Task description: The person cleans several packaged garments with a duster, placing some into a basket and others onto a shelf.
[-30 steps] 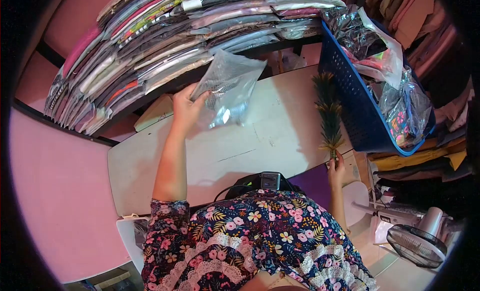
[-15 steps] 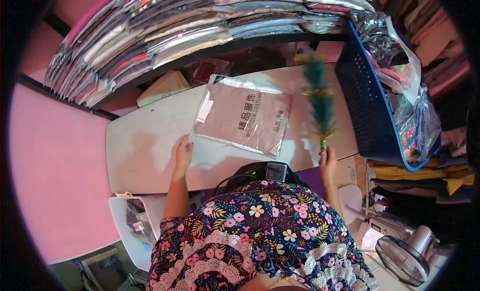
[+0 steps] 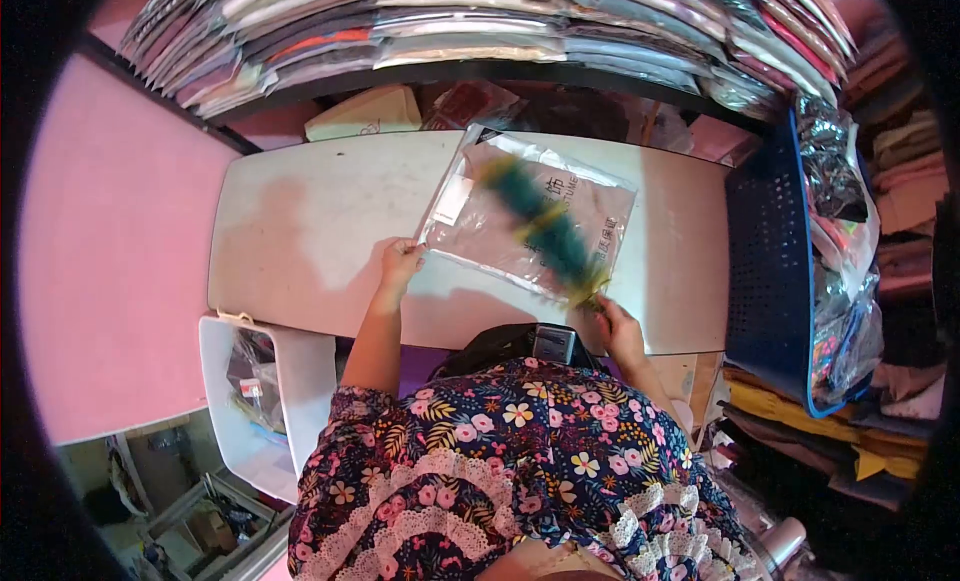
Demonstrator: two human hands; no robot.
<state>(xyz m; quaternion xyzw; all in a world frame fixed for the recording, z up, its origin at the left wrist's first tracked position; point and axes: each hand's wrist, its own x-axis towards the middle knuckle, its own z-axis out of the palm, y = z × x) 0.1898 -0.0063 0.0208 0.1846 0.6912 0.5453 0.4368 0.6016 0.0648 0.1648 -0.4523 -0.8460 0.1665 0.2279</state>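
Note:
A clear plastic bag with a folded pinkish-brown garment [image 3: 478, 233] lies tilted on the white table [image 3: 300, 221], dark lettering printed on its front. At its lower left corner my left hand [image 3: 403, 264] pinches the bag's edge between thumb and fingers. My right hand [image 3: 621, 333] is wrapped round the short handle of a fluffy duster [image 3: 560, 243], green with yellow bands. Blurred by motion, the duster slants up and left across the bag and covers part of the lettering.
Shelves of bagged, folded clothes [image 3: 465, 26] run along the back. A blue perforated basket [image 3: 770, 271] full of plastic-wrapped items stands at the right. Beside the table's front left is a white bin [image 3: 305, 381]. Yellow and dark fabrics [image 3: 800, 421] are piled below the basket.
The duster has swung left from beside the bag to over it. My left hand has come onto the bag's corner. The whole view has shifted, with the basket now farther right.

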